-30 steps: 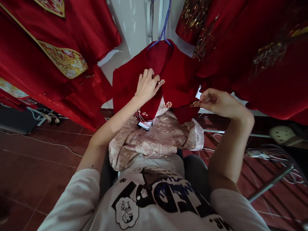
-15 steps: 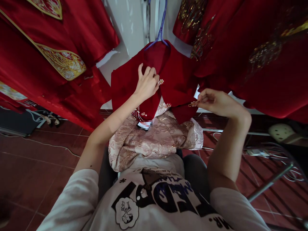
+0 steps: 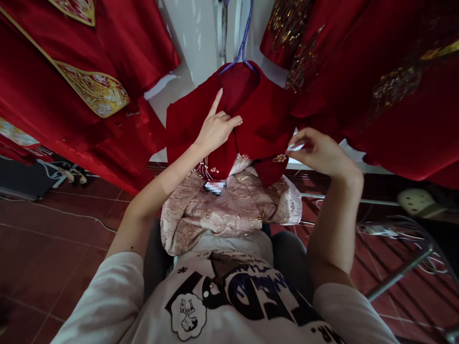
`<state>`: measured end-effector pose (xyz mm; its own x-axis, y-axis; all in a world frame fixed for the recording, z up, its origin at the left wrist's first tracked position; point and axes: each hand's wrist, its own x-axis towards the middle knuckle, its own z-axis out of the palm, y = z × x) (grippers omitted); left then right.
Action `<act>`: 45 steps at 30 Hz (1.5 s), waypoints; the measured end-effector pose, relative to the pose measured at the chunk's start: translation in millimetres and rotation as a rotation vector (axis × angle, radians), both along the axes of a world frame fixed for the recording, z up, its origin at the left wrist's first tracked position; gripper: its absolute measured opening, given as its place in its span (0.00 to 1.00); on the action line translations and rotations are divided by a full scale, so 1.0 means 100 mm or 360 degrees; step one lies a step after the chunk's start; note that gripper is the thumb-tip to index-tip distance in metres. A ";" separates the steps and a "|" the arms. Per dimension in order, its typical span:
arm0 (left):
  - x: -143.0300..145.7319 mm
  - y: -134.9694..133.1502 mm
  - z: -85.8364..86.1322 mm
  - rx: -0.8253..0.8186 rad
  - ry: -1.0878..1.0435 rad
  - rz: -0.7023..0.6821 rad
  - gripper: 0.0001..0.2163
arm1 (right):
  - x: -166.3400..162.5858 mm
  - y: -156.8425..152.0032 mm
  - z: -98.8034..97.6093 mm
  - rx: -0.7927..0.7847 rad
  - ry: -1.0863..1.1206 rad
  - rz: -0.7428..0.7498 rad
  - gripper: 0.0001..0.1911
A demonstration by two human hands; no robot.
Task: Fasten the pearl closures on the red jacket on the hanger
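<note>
A dark red jacket (image 3: 261, 114) hangs on a purple hanger (image 3: 242, 45) in front of me, over a pink-gold brocade skirt (image 3: 229, 208). My left hand (image 3: 215, 126) rests on the jacket's left front panel, index finger pointing up, thumb stretched along the front edge, other fingers curled on the cloth. My right hand (image 3: 317, 150) pinches the right front edge, just beside a small gold flower clasp (image 3: 279, 157). A tassel and label (image 3: 214, 185) hang below the left panel.
Red embroidered garments hang at the left (image 3: 71, 81) and right (image 3: 376, 81). A white wall (image 3: 193, 33) shows behind. The floor is red tile (image 3: 53, 248) with a cable across it. A metal wire rack (image 3: 405, 248) stands at the lower right.
My left hand has shifted on the left panel, its index finger now raised and covering the upper clasp. My right hand has moved slightly up, still pinching the right edge.
</note>
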<state>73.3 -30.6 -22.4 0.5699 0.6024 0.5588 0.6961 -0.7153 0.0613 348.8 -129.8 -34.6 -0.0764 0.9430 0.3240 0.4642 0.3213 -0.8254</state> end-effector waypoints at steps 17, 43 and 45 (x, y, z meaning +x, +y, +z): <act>-0.04 -0.07 0.04 0.0093 0.0078 0.0164 0.13 | -0.85 0.48 0.18 0.0485 0.0191 0.0138 0.21; -0.03 -0.02 0.01 0.0202 0.0128 0.0109 0.10 | -0.93 0.44 0.16 0.0235 0.0616 0.0314 0.18; -0.02 -0.04 0.03 0.0137 0.0136 0.0131 0.11 | -0.91 0.42 0.16 0.0236 0.0546 0.0291 0.19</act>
<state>71.3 -34.8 -19.4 0.5683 0.6010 0.5620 0.7527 -0.6556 -0.0600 257.9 -87.8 -18.5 -0.1021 0.8651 0.4911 0.0945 0.4999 -0.8609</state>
